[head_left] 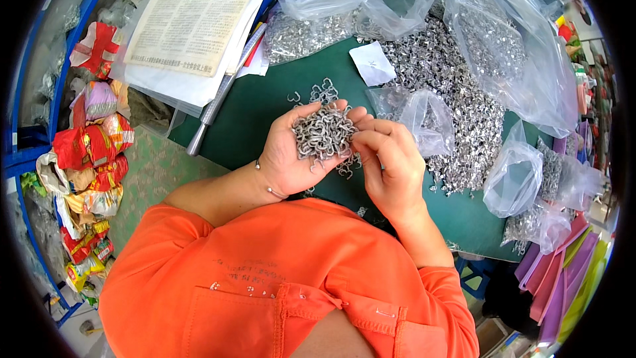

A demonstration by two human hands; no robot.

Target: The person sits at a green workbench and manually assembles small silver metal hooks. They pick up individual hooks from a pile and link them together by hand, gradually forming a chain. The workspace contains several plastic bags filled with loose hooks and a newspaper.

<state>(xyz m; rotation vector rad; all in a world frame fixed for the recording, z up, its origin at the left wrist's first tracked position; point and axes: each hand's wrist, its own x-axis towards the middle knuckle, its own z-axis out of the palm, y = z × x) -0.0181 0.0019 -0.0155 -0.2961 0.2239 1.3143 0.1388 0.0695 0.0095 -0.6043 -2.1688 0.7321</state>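
A heap of small curved metal hooks, many S-shaped, fills my cupped left hand above the green tabletop. My right hand is at the right edge of this heap, thumb and forefinger pinched together against it. Whatever sits between those fingertips is too small to make out. More loose hooks lie on the table just beyond my left hand, and a few show beneath it.
A large pile of small shiny metal pieces spreads to the right. Around it lie clear plastic bags and a white paper slip. Papers with a newspaper sheet are at the left, beside a metal rod. Wrappers hang farther left.
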